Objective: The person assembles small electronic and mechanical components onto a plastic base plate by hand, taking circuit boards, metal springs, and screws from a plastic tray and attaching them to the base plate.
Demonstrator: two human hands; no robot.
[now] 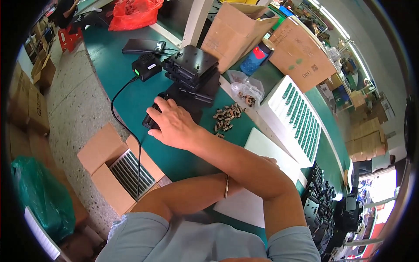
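My forearms cross, the right over the left. My right hand [172, 124] reaches to the left side of the green table and grips a small black block-like object [149, 121], mostly covered by the fingers. Just beyond it stands a black fixture [192, 65] with stacked plates, on a dark base plate [196, 96]. My left hand [271, 161] lies at the white board [262, 144] on the right. My right forearm hides nearly all of it, so its grip does not show. Small metal-and-black connectors [228, 115] lie piled between the fixture and the board.
A black cable runs from a black adapter [146, 67] across the table edge. An open carton [115, 174] holds a tray of parts. On the right stand a white tray [279, 98] of green boards, a clear bag [244, 85], a blue bottle [257, 56] and cardboard boxes [301, 54].
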